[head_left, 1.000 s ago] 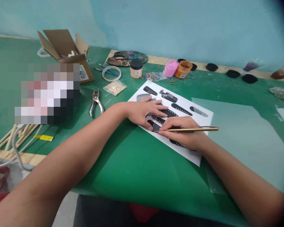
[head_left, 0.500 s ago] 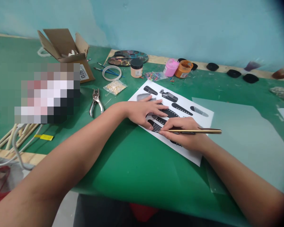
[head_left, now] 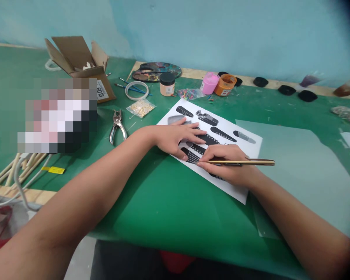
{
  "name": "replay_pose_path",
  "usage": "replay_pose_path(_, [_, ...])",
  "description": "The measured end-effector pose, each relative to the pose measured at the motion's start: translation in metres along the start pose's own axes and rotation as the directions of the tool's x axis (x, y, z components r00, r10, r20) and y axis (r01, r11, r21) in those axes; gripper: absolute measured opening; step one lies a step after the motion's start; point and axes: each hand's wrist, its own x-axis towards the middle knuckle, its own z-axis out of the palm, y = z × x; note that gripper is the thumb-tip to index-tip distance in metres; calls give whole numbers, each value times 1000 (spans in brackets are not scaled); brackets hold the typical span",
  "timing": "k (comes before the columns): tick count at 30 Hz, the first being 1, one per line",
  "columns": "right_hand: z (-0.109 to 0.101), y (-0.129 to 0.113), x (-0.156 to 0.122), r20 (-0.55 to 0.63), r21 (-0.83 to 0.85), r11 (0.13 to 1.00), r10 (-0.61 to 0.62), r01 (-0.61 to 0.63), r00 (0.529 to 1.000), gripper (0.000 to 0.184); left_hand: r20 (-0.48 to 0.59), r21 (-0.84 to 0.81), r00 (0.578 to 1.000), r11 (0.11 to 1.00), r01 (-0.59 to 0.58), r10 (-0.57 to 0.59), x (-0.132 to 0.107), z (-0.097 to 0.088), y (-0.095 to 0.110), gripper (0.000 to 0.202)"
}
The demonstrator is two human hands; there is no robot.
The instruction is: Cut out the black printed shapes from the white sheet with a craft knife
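A white sheet of paper (head_left: 233, 192) printed with black shapes lies at an angle on the green table. Flat on its left part rests my left hand (head_left: 181, 139), fingers spread. A greyish, see-through patch (head_left: 175, 119) covers one shape by those fingers. My right hand (head_left: 226, 161) is closed around a slim gold pen (head_left: 261, 162), held low and slanted, its tip at a striped black shape (head_left: 193, 156) beside my left thumb. The exact tip contact is too small to make out. A translucent sheet (head_left: 297, 171) lies to the right, partly under my right forearm.
Hole-punch pliers (head_left: 117, 126), a bag of small gold pieces (head_left: 141, 107) and a tape roll (head_left: 137, 90) lie left of the paper. Behind stand a black-lidded jar (head_left: 167, 84), pink (head_left: 209, 83) and orange (head_left: 225, 85) paint jars. An open cardboard box (head_left: 102, 88) stands back left.
The gold pen's rear end has shifted very slightly to the right. Both hands stay in nearly the same place on the paper; the whole view has moved a touch.
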Motion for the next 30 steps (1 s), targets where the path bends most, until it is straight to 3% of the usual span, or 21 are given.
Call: replay_pose_path(30, [-11,-1,-3,56,61,998,-8,5,998,9,-4,4,1000,1000,-13,13,0,3,-5,75])
